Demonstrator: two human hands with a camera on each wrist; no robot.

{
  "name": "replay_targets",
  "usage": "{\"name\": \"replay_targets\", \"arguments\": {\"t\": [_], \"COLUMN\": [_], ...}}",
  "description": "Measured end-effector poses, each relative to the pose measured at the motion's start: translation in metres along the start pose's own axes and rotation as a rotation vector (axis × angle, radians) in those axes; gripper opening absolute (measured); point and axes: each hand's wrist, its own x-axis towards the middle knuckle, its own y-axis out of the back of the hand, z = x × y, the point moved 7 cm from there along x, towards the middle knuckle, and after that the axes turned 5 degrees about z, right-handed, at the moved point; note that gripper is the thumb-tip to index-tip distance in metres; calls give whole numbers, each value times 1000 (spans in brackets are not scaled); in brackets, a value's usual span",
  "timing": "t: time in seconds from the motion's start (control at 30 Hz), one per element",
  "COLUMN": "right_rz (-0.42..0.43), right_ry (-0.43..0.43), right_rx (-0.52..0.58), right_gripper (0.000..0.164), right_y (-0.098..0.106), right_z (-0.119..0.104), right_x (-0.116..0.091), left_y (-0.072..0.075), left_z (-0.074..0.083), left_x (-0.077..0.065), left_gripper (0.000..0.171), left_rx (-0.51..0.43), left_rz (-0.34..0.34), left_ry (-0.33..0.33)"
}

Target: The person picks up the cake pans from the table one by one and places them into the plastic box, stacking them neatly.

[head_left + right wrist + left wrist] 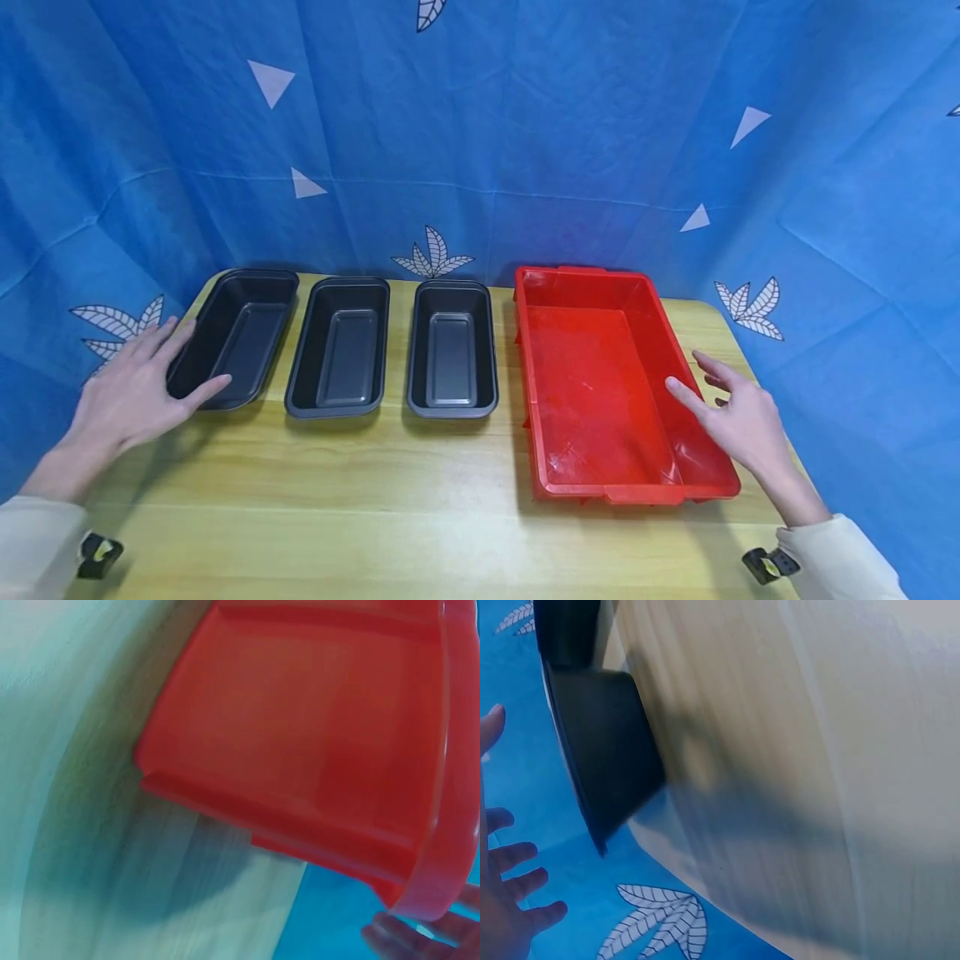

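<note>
Three dark grey loaf pans stand in a row in the head view: the left pan (250,346), the middle pan (348,358) and the right pan (452,358). My left hand (137,396) is spread beside the left pan, with its thumb overlapping the near rim in this view. Nothing lies in that hand, and its fingers (514,855) show straight in the left wrist view. To the right sits a large red plastic tray (600,392). Over its right side hovers my right hand (750,423), fingers loosely bent, holding nothing. In the right wrist view the fingertips (390,937) appear by the tray's rim.
The pans and tray stand on a light wooden table (360,508) with rounded far corners. A blue cloth (480,125) printed with leaves and triangles hangs behind and at both sides. Dark straps (99,556) show at the sleeve cuffs.
</note>
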Motion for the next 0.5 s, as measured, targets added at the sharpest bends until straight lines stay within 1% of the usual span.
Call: {"name": "replay_targets", "arguments": {"t": [0.07,0.17,0.3,0.5], "right_rz": [-21,-56,-94,-182], "right_ry": [-30,-60,-79,-164], "right_rx": [45,82,103,214], "right_gripper": [82,80,76,76], "right_y": [0,-1,-2,-3], "right_z": [5,12,19,29], "right_x": [1,4,7,7], "left_y": [-1,-1,-3,-7], "left_z": [-5,-12,-21,-32], "left_x": [0,0,0,0], "left_gripper": [107,105,103,104], "left_rx": [1,-10,-24,-32], "left_rz": [-8,-17,-37,-84], "left_ry": [26,59,84,121]}}
